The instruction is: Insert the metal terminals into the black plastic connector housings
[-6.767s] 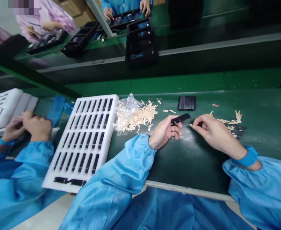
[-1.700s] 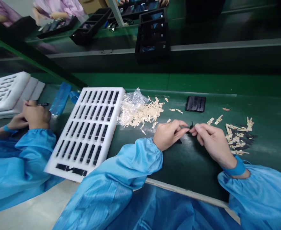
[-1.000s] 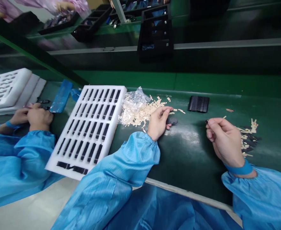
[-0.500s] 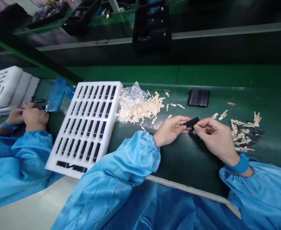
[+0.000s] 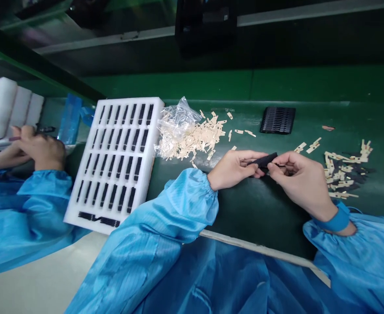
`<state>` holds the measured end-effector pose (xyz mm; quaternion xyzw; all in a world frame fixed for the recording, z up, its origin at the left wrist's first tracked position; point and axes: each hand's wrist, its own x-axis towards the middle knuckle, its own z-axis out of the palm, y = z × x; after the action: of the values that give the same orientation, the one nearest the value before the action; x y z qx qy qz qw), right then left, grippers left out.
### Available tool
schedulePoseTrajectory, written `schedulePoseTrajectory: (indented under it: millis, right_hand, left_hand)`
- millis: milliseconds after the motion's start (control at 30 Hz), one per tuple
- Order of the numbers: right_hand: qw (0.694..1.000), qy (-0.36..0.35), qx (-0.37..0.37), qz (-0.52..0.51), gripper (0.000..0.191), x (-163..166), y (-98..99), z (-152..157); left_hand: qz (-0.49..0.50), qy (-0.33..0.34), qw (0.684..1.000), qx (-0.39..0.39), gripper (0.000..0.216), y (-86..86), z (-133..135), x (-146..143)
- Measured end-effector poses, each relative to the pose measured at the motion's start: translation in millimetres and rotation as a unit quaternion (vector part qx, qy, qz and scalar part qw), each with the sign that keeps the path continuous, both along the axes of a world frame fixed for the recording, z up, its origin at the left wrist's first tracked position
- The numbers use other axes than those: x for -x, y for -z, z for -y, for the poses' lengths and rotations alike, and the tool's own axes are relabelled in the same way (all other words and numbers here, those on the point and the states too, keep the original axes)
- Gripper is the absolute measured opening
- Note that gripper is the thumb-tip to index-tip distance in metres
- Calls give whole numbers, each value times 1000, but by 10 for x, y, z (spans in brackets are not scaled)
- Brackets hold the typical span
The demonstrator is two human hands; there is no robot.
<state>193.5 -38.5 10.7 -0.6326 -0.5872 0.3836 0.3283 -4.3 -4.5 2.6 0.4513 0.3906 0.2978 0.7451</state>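
Between the fingers of my left hand is a thin black strip-like piece, tilted up to the right. My right hand pinches at the right end of this piece, and a small dark tip shows by its fingers; what exactly it grips there is hidden. A black slotted tray lies on the bench beyond my hands. Right of my right hand is a loose pile of cream and black small parts. To the left of my left hand spreads a heap of cream flat tabs, partly under a clear plastic bag.
A white foam tray with rows of black strips leans over the bench's front edge on the left. Farther left are a co-worker's hands and stacked white foam trays. A dark rail runs along the back.
The camera view has tipped, so the bench sits higher in the picture. Both my hands stay together at the black piece, which now lies flatter. The co-worker's hands have shifted slightly.
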Motion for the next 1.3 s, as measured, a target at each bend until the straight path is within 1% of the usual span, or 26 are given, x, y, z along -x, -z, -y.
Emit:
schedulePoseTrajectory:
  millis: [267,733,1133,1300]
  right_hand:
    - [1000,6,-4,15,14,-3,30,8]
    - [999,2,-9,33,13,21,1,2]
    - [1000,3,-4,31,11,11,9,13]
    - [1000,1,-14,26,11,26,-10,4]
  left_hand:
    - [-3,7,1000,-19,39,-21,1,5]
    - [8,4,1000,-26,38,24,17,7]
    - [0,-1,1000,-26,39,4,17,1]
    - [-9,5,999,-31,40,0,19,5]
